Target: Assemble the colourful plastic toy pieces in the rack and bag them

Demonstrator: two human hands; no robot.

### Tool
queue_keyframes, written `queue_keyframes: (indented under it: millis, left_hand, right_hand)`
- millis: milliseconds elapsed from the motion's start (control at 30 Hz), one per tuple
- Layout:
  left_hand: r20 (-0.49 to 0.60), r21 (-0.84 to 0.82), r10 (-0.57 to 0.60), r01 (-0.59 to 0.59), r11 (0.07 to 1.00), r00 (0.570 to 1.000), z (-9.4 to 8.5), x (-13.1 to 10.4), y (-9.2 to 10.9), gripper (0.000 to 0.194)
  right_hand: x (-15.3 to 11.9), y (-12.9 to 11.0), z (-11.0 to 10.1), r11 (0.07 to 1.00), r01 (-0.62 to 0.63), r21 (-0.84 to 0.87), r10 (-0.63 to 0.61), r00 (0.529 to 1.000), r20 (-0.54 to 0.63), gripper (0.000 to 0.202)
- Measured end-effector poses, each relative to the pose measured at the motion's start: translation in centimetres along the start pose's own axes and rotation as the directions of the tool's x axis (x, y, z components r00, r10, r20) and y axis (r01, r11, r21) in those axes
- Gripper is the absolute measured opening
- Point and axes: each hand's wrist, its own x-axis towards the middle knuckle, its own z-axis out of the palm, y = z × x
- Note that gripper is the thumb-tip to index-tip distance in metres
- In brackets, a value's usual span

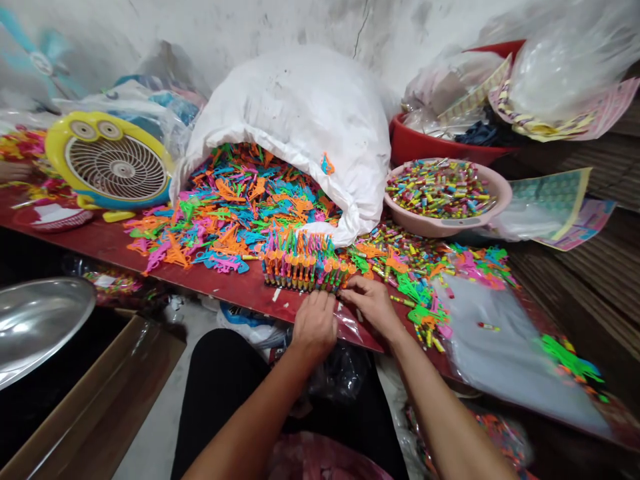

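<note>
A tightly packed block of small colourful plastic toys (307, 267) stands upright at the table's front edge, orange discs along its front row and striped tubes below. My left hand (316, 320) is closed at the block's near edge, fingers bent down and bunched. On the block's right corner, my right hand (373, 300) is closed in a pinch, thumb and fingers close together. Between and below the hands lies shiny clear plastic film (349, 324), with both hands at its edges. The fingertips are partly hidden, so the exact grip is hard to see.
A white sack (300, 93) spills loose plastic toy pieces (240, 207) behind the block. Right of it stands a pink basin (500, 200) of small striped tubes, near flat clear bags (500, 333). At left are a yellow fan (123, 167) and a metal bowl (40, 327).
</note>
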Motion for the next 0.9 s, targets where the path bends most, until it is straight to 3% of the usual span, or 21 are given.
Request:
queue_keyframes:
  millis: [167,300,433,600,667,767,833,900]
  left_hand:
    - [0.042,0.034,-0.002,0.001,0.999,0.999,-0.7,0.4,0.2,0.024]
    - [0.044,0.028,-0.008,0.007,1.0,0.999,-0.9,0.5,0.4,0.02]
    - [0.057,0.032,-0.004,0.003,0.999,0.998,-1.0,0.5,0.4,0.019]
    - [0.06,0.029,-0.008,0.007,1.0,0.998,-1.2,0.6,0.3,0.019]
    - [0.055,0.023,-0.004,0.003,1.0,0.998,-1.2,0.6,0.3,0.019]
    - [0.04,-0.003,0.005,-0.005,1.0,0.999,-1.1,0.5,0.2,0.02]
    - [0.03,-0.021,-0.002,0.003,1.0,1.0,-0.9,0.5,0.1,0.02]
    - [0.022,-0.031,-0.003,0.004,1.0,1.0,-0.8,0.4,0.1,0.021]
  right_hand:
    - [-0.4,0.4,0.7,0.983,-0.059,0.173,0.076,0.993,-0.094,0.015]
    - [-0.8,1.0,1.5,0.994,0.021,0.104,0.0,0.98,-0.197,0.012]
    - [-0.9,1.5,1.9,0.953,-0.071,0.296,0.137,0.968,-0.211,0.018]
    - [-1.3,1.2,2.1,0.99,-0.01,0.139,0.05,0.956,-0.29,0.018]
    - [-1.2,0.7,1.8,0.985,-0.053,0.165,0.094,0.963,-0.252,0.021]
    - [-0.9,0.2,1.2,0.967,-0.169,0.191,0.191,0.976,-0.106,0.025]
    - [-0.8,0.1,1.0,0.984,-0.151,0.097,0.153,0.988,-0.021,0.026]
    - [-0.7,0.1,0.9,0.998,-0.068,-0.014,0.068,0.998,-0.016,0.022]
